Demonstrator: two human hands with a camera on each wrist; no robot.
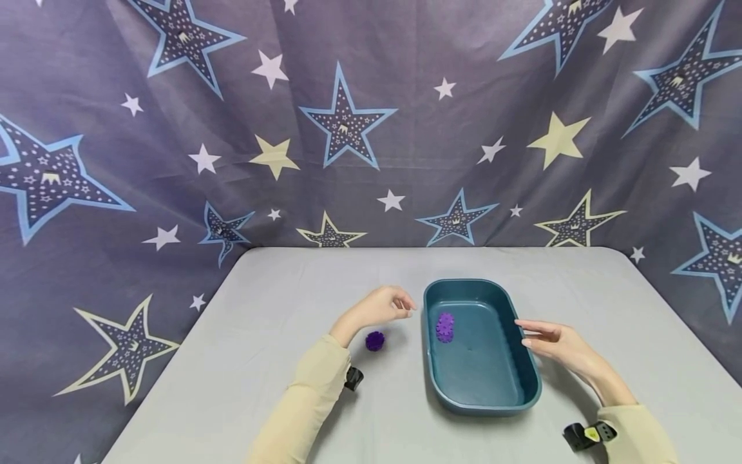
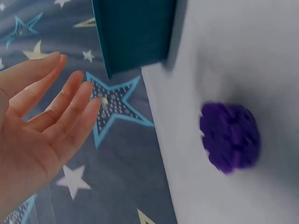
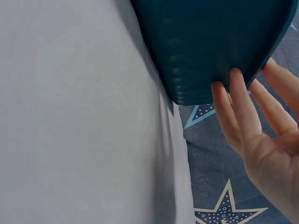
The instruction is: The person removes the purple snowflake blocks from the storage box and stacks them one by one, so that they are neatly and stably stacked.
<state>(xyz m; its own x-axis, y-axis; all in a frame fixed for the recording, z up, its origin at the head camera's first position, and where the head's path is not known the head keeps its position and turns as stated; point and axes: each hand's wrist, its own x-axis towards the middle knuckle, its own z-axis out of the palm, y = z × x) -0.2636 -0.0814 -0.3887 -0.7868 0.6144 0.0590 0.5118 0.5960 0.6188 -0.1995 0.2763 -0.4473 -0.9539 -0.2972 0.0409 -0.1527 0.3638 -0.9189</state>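
Observation:
A teal rectangular tub (image 1: 472,380) stands on the table, with lighter purple notched, flower-shaped plastic pieces (image 1: 445,327) lying near its left wall. My left hand (image 1: 384,305) hovers just left of the tub, fingers loosely bent and nothing held. Below that hand, on the table, lies a dark purple notched piece (image 1: 375,341); the left wrist view shows this dark piece (image 2: 230,137) as thick, with toothed edges. At the tub's right side is my right hand (image 1: 553,341). Its fairly straight fingertips (image 3: 236,74) touch the tub's outer wall (image 3: 201,56).
A pale grey cloth covers the table (image 1: 261,361). Behind it and at the sides hangs a dark curtain (image 1: 371,193) printed with stars. Black devices (image 1: 353,378) are strapped at both wrists, over cream sleeves.

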